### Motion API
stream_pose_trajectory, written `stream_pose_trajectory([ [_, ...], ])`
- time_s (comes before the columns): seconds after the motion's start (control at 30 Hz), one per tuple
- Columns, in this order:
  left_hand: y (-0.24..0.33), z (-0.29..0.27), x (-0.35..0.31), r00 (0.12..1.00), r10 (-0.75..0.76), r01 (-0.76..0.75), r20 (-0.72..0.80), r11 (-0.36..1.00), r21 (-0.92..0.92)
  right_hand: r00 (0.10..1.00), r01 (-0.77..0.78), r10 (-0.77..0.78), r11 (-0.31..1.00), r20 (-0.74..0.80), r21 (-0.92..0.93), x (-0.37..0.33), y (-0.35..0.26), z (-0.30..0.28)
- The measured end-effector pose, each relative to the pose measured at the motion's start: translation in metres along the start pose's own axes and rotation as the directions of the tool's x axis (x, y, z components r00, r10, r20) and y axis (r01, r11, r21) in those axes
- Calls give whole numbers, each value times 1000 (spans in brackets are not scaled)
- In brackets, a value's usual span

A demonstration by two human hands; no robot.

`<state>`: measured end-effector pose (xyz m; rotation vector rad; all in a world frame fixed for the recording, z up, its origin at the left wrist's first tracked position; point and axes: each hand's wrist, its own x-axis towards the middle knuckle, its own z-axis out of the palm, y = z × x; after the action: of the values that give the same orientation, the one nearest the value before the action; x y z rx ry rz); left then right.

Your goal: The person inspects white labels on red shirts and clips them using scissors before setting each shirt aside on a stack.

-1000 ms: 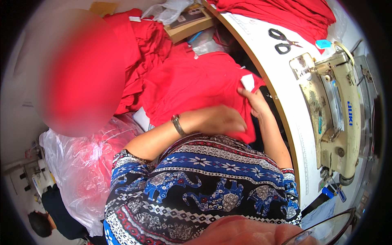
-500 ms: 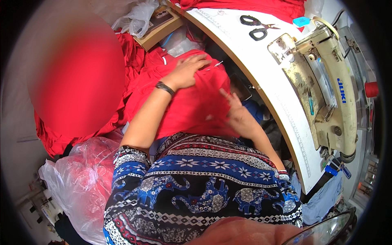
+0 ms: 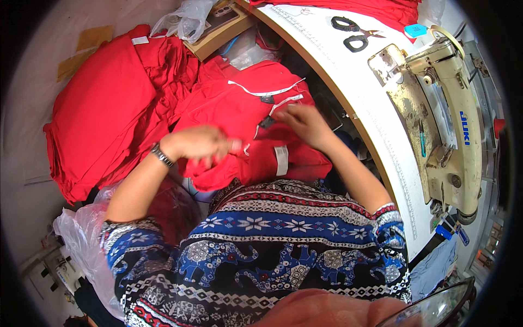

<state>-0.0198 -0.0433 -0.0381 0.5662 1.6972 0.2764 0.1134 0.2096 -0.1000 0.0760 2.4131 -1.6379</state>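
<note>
On my lap lies a red shirt (image 3: 218, 103) with white tape along its neckline, dark neck labels and a white tag (image 3: 281, 160) low on its near part. My left hand (image 3: 199, 146) is at the cloth's left side, fingers curled and somewhat blurred, with bunched red fabric under and beside them. At the right, my right hand (image 3: 305, 124) has its fingers pinched together by the white-taped neck edge. Both hands appear to grip the shirt's fabric. Just what lies between the right fingertips is partly hidden.
A heap of red garments (image 3: 103, 114) rises at the left, above a clear plastic bag (image 3: 81, 234). To the right, a white table (image 3: 327, 71) carries black-handled scissors (image 3: 357, 34) and a sewing machine (image 3: 463, 136). A cardboard box (image 3: 218, 35) stands at the back.
My left hand has moved left and nearer; my right has risen to the neckline. The shirt has shifted, showing white tape, labels and a tag. The blurred red cloth at left now rests in a heap.
</note>
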Motion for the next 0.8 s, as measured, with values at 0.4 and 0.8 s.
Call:
stream_pose_trajectory([
  [0.4,-24,-39,48,709,413,-507,-572,862,-6,972,21,-115,912,-206,-410,30,51,-10],
  [0.8,86,-98,-73,141,765,-406,-628,623,668,701,591,-683,717,-205,-369,-5,-76,-71],
])
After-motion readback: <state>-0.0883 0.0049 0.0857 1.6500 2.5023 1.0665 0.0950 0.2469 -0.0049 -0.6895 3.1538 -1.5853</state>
